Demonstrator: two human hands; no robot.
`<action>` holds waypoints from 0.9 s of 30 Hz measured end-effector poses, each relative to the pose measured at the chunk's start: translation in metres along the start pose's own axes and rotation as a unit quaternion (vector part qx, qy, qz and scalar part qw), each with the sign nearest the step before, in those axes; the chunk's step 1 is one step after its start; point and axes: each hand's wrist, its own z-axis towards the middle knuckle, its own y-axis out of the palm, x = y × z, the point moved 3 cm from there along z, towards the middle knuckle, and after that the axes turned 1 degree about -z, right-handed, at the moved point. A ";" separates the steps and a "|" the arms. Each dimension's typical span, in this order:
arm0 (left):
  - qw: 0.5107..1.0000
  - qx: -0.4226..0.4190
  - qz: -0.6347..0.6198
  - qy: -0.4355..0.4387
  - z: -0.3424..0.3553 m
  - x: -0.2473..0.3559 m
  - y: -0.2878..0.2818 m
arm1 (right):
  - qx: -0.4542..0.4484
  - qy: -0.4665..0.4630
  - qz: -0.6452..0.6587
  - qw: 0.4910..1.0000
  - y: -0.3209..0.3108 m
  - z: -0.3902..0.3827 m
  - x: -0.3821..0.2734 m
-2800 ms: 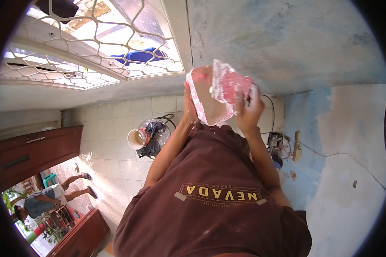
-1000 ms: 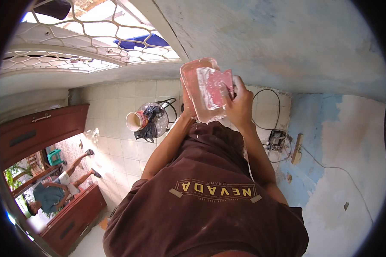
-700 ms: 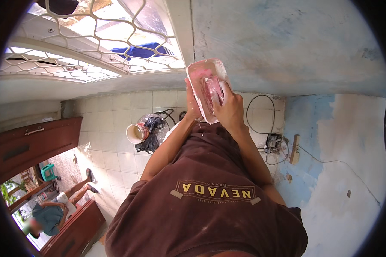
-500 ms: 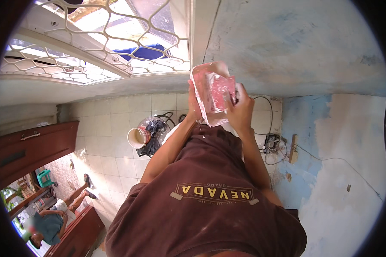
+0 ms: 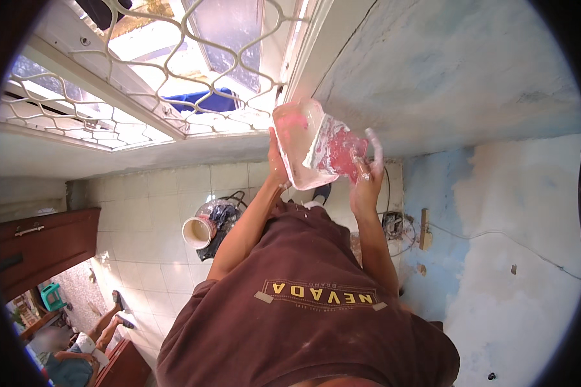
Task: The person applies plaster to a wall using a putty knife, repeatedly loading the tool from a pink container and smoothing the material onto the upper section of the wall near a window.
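Though one finger (image 5: 377, 148) aloft, right hand (image 5: 366, 183) tight on pink scraper (image 5: 339, 149), left hand (image 5: 276, 162) firm around tray (image 5: 297, 143).

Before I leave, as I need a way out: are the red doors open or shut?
Open: one red door panel stands apart from the other panel, with a green stool showing in the gap between them.

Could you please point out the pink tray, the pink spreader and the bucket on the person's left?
Pink tray (image 5: 312, 180): head view, near end wall.
Pink spreader (image 5: 347, 151): head view, flat pink face.
Bucket (image 5: 190, 233): head view, inner wall.
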 end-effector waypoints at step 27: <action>0.998 0.002 0.063 0.003 -0.025 0.026 -0.011 | -0.109 0.230 0.336 0.907 -0.031 -0.038 0.069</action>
